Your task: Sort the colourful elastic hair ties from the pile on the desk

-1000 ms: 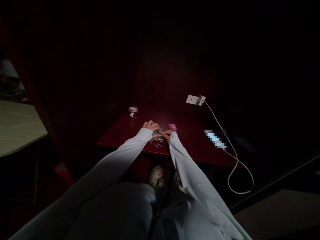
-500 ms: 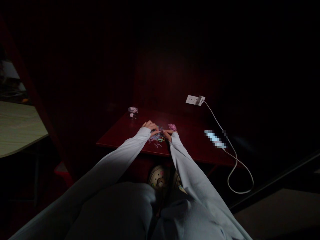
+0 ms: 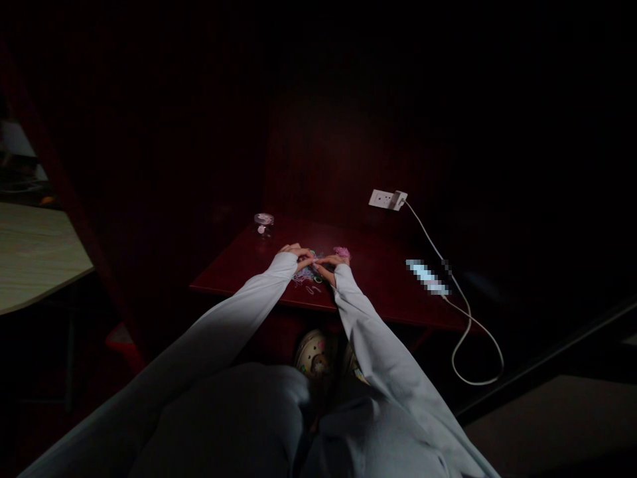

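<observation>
A pile of thin pastel loops that look like hair ties (image 3: 302, 276) lies on the dark red tabletop (image 3: 229, 271). Above it, the fingers of my left hand (image 3: 298, 252) are closed in a pinch. My right hand (image 3: 329, 265) meets it from the other side, fingertips pressed together close to the left ones. What they grip is too small and dim to name. A green ring (image 3: 318, 279) shows under my right hand. Just behind that hand sits a pink bunch of loops (image 3: 342, 252), partly covered.
A clear jar with a pinkish lid (image 3: 263, 223) stands at the back left of the tabletop. On the back wall is a white socket with a plugged-in charger (image 3: 388, 199). Its white cable (image 3: 468, 312) runs to a blurred-out device (image 3: 426, 277) on the right.
My right hand has moved left over the pile, bringing its fingers against those of my left hand. The yellow ring seen earlier is now covered. The left hand has barely shifted.
</observation>
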Motion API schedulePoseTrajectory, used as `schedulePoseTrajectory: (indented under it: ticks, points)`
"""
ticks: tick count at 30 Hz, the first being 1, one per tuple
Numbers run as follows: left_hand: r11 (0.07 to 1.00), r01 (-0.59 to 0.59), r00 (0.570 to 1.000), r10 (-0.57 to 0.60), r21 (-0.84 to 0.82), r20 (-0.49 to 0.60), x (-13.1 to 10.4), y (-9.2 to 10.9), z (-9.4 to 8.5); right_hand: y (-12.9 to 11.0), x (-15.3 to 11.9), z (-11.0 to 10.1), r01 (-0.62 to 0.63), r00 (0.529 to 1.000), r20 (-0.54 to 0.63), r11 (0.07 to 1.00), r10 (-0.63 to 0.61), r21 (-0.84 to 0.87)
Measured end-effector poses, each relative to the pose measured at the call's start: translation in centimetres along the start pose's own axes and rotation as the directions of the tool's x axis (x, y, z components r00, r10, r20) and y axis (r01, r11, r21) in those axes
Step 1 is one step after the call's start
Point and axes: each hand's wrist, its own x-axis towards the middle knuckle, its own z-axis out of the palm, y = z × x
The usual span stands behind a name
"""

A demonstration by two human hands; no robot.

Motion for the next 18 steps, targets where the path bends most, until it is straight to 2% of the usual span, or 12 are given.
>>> schedulePoseTrajectory:
  ticks: [5,12,18]
  points:
    - [1.0,-0.009,1.0,0.009,-0.014,-0.008,0.06,-0.2,0.21,-0.31,-0.22,-0.05,0.009,1.0,-0.03,1.0,-0.009,0.008]
    - [0.983,-0.015,1.0,0.015,-0.184,-0.001,0.14,-0.35,0.54,-0.39,-0.02,-0.13,0.004,0.999,-0.054,1.0,-0.002,0.023]
    - [0.979,0.005,1.0,0.0,-0.205,0.023,0.13,-0.44,0.63,0.34,0.14,0.0,-0.025,0.993,-0.11,0.998,0.032,0.059]
